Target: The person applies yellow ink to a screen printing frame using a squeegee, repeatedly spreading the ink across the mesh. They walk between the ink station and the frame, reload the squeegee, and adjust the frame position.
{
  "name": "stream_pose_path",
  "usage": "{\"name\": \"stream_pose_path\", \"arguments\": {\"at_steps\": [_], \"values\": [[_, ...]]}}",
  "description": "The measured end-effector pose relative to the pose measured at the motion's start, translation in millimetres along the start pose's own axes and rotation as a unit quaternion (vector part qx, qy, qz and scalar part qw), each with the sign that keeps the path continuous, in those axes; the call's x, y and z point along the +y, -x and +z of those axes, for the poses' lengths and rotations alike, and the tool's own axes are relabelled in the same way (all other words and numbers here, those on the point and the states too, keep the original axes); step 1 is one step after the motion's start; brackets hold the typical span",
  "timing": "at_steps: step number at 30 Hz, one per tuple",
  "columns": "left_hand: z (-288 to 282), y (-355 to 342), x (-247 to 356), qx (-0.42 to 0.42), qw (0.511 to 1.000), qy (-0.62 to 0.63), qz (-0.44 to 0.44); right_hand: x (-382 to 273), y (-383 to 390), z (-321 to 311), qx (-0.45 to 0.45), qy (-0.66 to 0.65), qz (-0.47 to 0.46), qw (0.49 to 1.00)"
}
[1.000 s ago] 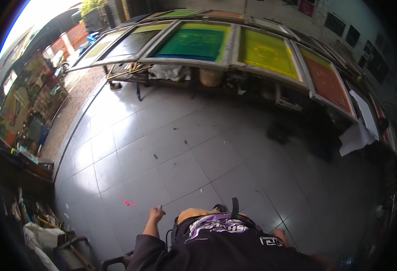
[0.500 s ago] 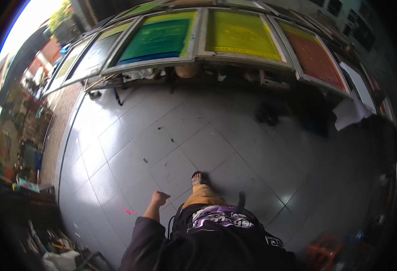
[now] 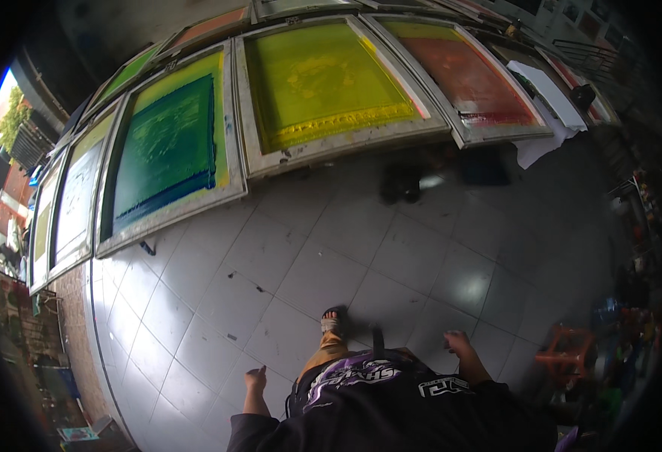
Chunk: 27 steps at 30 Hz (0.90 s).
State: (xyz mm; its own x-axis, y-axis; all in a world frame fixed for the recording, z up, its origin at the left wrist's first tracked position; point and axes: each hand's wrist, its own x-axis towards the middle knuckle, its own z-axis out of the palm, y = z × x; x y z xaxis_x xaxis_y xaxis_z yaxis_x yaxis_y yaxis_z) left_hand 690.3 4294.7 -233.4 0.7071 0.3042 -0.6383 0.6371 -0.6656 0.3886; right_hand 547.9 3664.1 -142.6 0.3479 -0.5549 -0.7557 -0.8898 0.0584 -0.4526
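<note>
My left hand (image 3: 255,378) hangs low beside my dark shirt, over the tiled floor, its fingers loosely curled with nothing seen in them. On the other side, my right hand (image 3: 459,343) is held out from the body, fingers loosely bent and a little apart, and it appears to hold nothing. Neither hand touches anything. Ahead is a row of framed printing screens: one with green and blue ink (image 3: 166,143), one with yellow ink (image 3: 323,79) and one with red ink (image 3: 463,75).
Grey floor tiles (image 3: 293,279) lie between me and the screens. White sheets (image 3: 545,94) hang over the right end of the row. An orange plastic stool (image 3: 567,352) stands at the right among clutter. A dark object (image 3: 401,184) sits on the floor under the row.
The view has turned right and the screens are nearer. My right hand has come into sight, while my left hand has dropped lower in the picture. A pink strip on the floor is out of view.
</note>
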Motion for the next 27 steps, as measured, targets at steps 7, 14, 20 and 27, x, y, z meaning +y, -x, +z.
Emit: {"name": "stream_pose_path", "arguments": {"at_steps": [7, 14, 20, 27], "values": [[-44, -56, 194, 0.053, 0.983, 0.051, 0.168, -71, -4, -4, -0.020, -0.016, 0.006, 1.000], [0, 10, 456, 0.109, 0.832, 0.083, 0.537, -21, -55, -51, 0.004, -0.153, 0.129, 0.980], [2, 92, 617, 0.369, 0.652, 0.035, 0.661, 103, -143, -96, -0.052, -0.219, 0.195, 0.955], [33, 103, 650, 0.434, 0.739, -0.149, 0.494, -47, -167, -176, -0.013, -0.192, 0.163, 0.968]]}}
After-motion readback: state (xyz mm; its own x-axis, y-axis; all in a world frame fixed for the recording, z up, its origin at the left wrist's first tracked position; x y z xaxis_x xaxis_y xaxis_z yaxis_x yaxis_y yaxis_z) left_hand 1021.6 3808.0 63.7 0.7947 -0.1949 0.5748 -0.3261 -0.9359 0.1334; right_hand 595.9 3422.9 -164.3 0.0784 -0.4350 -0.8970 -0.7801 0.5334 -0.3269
